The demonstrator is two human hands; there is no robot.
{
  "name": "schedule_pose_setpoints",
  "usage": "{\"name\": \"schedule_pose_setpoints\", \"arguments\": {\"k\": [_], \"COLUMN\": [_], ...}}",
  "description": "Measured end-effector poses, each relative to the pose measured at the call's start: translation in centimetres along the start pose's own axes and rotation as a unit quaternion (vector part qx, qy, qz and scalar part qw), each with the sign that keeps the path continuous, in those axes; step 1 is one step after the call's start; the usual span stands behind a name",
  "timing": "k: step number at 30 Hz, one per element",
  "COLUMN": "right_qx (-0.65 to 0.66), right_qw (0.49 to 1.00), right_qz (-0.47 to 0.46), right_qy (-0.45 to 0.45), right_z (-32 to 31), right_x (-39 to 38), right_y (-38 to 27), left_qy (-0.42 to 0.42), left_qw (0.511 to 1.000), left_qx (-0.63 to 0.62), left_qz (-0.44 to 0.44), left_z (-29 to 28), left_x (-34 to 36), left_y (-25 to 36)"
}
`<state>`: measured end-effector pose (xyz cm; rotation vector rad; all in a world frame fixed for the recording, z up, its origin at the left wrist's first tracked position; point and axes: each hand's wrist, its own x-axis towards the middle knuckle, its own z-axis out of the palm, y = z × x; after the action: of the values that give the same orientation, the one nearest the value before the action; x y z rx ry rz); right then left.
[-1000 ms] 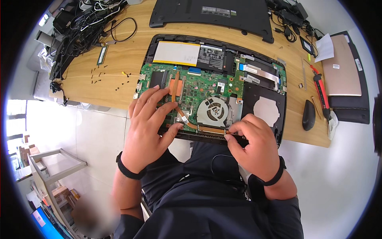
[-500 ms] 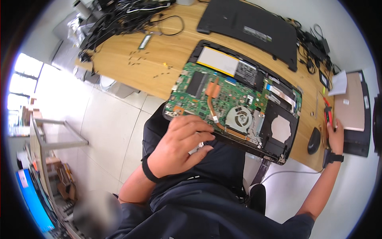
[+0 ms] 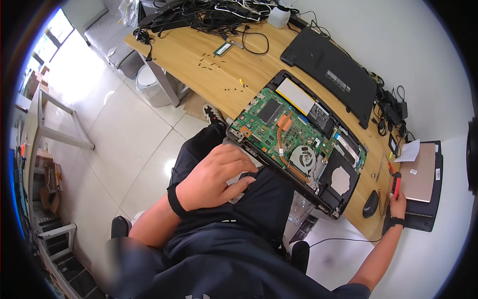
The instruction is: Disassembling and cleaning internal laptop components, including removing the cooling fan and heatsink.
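An opened laptop base [image 3: 298, 144] lies tilted at the desk's near edge. Its green circuit board, copper heat pipe, white fan [image 3: 304, 158] and battery [image 3: 296, 95] are exposed. My left hand [image 3: 219, 174] is beside the base's near left edge, over my lap. Its fingers and thumb curl toward each other around something small, dark and silvery, mostly hidden. Far to the right, my right hand [image 3: 397, 205] grips a red-and-black hand tool [image 3: 396, 184], upright in my fingers. Another bit of red shows just beyond it.
A black bottom cover [image 3: 331, 74] lies behind the base. Small screws [image 3: 211, 64] and a memory module [image 3: 223, 49] sit at the far left, near tangled cables [image 3: 199, 17]. A black mouse [image 3: 370, 204] and a closed rose-gold laptop [image 3: 418, 172] are at right.
The whole view has shifted, the desk things now sitting lower. My right hand has closed on the red tool and raised it. My left hand is slightly farther from the laptop's edge.
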<state>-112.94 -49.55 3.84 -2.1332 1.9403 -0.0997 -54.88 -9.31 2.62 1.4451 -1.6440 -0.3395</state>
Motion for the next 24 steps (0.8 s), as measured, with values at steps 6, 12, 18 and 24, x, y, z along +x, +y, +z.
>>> {"name": "schedule_pose_setpoints", "arguments": {"k": [6, 12, 18, 24], "right_qx": [-0.106, 0.329, 0.632, 0.689], "right_qw": [0.928, 0.774, 0.625, 0.597], "right_qz": [-0.15, -0.282, -0.351, -0.372], "right_qy": [0.325, 0.462, 0.295, 0.171], "right_z": [-7.4, -9.4, -5.1, -0.9], "right_x": [-5.7, -16.8, -20.6, -19.6], "right_y": [-5.8, -18.4, -26.1, -31.1], "left_qy": [0.007, 0.007, 0.018, 0.178], "left_qw": [1.0, 1.0, 0.999, 0.974], "left_qx": [0.0, -0.029, -0.033, 0.1], "left_qz": [0.0, -0.003, -0.009, -0.096], "left_z": [0.0, 1.2, 1.0, -3.1], "left_x": [-0.5, -0.7, -0.7, 1.4], "left_y": [0.0, -0.1, -0.5, -5.5]}}
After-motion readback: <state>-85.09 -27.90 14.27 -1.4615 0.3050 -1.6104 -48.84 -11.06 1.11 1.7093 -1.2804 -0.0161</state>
